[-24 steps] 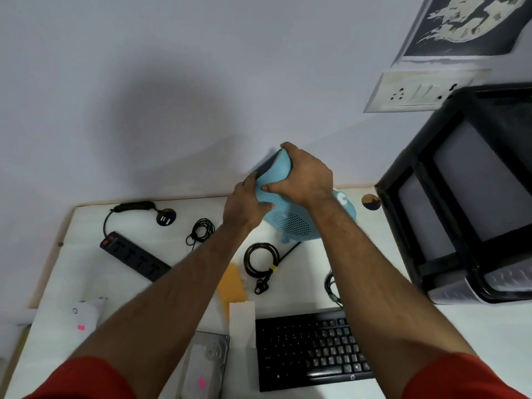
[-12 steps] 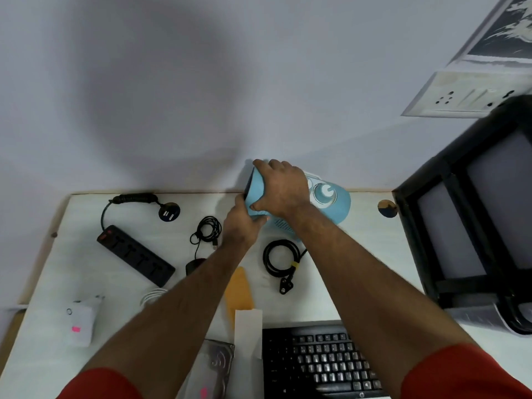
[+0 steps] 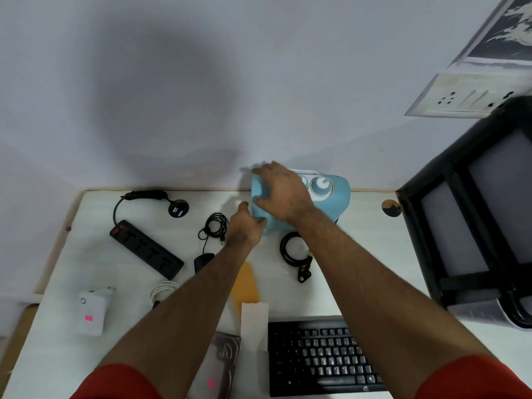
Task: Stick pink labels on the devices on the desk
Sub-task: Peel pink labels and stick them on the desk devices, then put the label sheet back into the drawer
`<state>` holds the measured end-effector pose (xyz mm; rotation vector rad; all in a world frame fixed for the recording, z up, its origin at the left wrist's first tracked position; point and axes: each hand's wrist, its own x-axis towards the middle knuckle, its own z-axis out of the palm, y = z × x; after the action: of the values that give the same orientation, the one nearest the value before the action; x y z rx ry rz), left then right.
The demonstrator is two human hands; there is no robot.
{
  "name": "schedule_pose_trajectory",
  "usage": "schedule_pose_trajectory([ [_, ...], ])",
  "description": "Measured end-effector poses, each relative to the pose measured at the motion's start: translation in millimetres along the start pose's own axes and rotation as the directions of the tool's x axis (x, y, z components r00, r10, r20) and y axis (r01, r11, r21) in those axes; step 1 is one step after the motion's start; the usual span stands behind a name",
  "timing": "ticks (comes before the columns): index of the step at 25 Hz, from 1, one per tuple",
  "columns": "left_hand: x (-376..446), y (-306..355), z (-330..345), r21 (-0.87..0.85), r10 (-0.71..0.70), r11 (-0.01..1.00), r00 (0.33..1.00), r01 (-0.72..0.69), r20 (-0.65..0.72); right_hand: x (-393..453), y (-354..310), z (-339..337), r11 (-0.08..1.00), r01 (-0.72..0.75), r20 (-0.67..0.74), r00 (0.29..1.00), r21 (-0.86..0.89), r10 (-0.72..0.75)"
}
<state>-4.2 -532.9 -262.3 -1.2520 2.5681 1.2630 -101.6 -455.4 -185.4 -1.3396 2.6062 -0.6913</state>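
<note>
White desk against the wall, and nearest us the hard drive and white adapter already wear pink labels, so those look done. Further back we've got the blue heater at the wall edge. Our right hand is draped over its top with fingers spread, probably steadying it, while our left hand presses its side, fingers hidden. Compared to a second ago, the heater's been set down upright, dials showing.
</note>
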Motion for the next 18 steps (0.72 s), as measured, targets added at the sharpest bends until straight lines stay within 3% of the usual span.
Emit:
schedule_pose_trajectory([
  [2, -15, -7, -9, 0.0, -0.031, 1.0, 0.999, 0.031, -0.023, -30, -10, 2, 0.999, -0.046, -0.256, 0.965, 0.021, 0.05],
  [4, -37, -22, -15, -0.005, -0.069, 0.998, 0.997, 0.069, -0.021, -68, -21, 15, 0.986, -0.142, -0.31, 0.937, 0.081, 0.161],
  [5, -53, -35, -17, 0.001, -0.078, 0.997, 0.997, 0.078, -0.005, -90, -27, 28, 0.968, -0.204, -0.238, 0.942, 0.149, 0.235],
  [7, -84, -67, -18, 0.028, -0.071, 0.997, 0.997, 0.07, 0.042, -131, -36, 58, 0.884, -0.393, 0.045, 0.917, 0.252, 0.395],
  [9, -122, -104, -17, 0.093, -0.053, 0.995, 0.994, 0.044, 0.092, -173, -46, 93, 0.801, -0.541, 0.323, 0.829, 0.255, 0.457],
  [11, -158, -140, -13, 0.18, -0.047, 0.983, 0.989, 0.021, 0.142, -210, -56, 123, 0.767, -0.607, 0.454, 0.755, 0.208, 0.474],
  [14, -193, -176, -2, 0.241, -0.067, 0.971, 0.968, 0.007, 0.24, -251, -69, 145, 0.728, -0.668, 0.424, 0.71, 0.154, 0.562],
  [18, -201, -197, 15, 0.225, 0.043, 0.969, 0.968, -0.101, 0.247, -266, -64, 164, 0.801, -0.599, 0.313, 0.756, -0.024, 0.575],
])
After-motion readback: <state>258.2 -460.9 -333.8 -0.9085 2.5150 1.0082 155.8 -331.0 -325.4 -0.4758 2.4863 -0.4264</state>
